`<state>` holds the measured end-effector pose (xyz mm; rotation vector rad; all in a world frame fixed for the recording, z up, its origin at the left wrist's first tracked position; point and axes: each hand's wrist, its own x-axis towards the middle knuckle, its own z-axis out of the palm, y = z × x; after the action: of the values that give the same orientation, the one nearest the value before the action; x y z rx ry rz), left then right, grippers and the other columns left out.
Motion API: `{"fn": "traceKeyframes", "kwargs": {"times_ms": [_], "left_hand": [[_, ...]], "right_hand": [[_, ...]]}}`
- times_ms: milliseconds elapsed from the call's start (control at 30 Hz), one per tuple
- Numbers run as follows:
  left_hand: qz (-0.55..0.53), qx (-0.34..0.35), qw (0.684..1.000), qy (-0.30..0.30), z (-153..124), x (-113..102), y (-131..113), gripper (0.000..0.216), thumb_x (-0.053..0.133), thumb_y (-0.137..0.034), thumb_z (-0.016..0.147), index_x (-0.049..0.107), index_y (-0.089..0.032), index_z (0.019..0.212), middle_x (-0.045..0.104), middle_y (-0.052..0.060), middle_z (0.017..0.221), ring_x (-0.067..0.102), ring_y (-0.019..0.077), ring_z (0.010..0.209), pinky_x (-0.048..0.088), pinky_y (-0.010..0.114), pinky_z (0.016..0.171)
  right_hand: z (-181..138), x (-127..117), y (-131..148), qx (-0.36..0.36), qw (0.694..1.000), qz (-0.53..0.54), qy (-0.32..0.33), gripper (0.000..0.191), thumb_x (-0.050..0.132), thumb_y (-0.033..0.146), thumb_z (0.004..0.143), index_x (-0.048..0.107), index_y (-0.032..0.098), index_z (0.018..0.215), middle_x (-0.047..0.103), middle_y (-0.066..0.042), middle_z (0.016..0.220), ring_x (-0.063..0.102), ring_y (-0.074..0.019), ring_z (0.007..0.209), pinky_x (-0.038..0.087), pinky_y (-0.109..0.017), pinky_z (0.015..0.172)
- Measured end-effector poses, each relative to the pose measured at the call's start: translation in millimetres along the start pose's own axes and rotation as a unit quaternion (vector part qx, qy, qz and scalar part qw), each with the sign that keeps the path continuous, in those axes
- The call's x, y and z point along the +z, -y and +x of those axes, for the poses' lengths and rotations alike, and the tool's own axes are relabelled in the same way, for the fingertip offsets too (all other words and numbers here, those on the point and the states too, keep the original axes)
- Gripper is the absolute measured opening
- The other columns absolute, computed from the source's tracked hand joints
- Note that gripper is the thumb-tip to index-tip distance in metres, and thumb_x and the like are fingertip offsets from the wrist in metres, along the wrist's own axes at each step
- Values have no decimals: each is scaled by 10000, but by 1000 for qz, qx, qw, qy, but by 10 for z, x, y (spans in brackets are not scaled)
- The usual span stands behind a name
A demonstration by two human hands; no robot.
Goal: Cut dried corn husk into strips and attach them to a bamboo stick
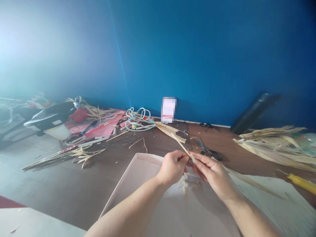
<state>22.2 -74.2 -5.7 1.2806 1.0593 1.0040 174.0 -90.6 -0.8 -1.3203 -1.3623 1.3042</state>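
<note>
My left hand (172, 167) and my right hand (211, 172) meet over a shallow pale box (133, 184). Both pinch the near end of a thin dried straw strip (181, 144) that points up and away to the left. Its far end reaches a wider dried leaf (170, 131) lying on the brown table (103, 177). Small straw bits (189, 184) hang or lie just under my fingers. Black-handled scissors (207, 150) lie just beyond my right hand.
A pile of dried husks (274, 144) lies at the right, with a yellow-handled tool (300, 181) nearer. Printed paper (271, 197) lies right of the box. Coiled white cord (138, 120), red paper (103, 130), sticks (74, 154), and a second pair of scissors (207, 125) lie further back.
</note>
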Motion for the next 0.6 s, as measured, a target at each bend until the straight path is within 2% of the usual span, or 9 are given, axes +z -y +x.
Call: {"fn": "traceKeyframes", "kwargs": {"times_ms": [200, 400, 500, 600], "left_hand": [[8, 30, 1000, 1, -34, 0, -64, 188, 482, -248, 773, 547, -156, 622, 545, -10, 538, 463, 72, 486, 375, 177, 474], [-1, -21, 1000, 7, -24, -12, -93, 148, 489, -266, 758, 555, -154, 688, 584, 7, 580, 443, 66, 441, 358, 180, 430], [23, -32, 999, 22, -16, -46, -92, 146, 472, -251, 749, 576, -153, 718, 603, 18, 606, 462, 71, 458, 372, 178, 437], [95, -52, 991, 72, -20, -123, -94, 177, 446, -245, 742, 600, -159, 732, 626, 24, 639, 497, 82, 479, 387, 183, 451]], "right_hand": [[-3, -13, -33, -70, 989, -115, -53, 336, 548, 422, 830, 680, 272, 1100, 620, 6, 689, 516, -140, 601, 420, -253, 548], [-34, -49, 70, -101, 969, -180, -139, 340, 560, 451, 813, 692, 286, 1079, 613, 1, 680, 495, -134, 555, 411, -265, 531], [17, -145, 74, -88, 966, -132, -204, 356, 598, 452, 787, 688, 279, 1085, 601, 0, 691, 466, -109, 521, 381, -251, 493], [85, -241, 46, -86, 960, 10, -266, 436, 630, 436, 770, 636, 248, 1163, 584, -9, 707, 438, -88, 501, 342, -230, 441]]}}
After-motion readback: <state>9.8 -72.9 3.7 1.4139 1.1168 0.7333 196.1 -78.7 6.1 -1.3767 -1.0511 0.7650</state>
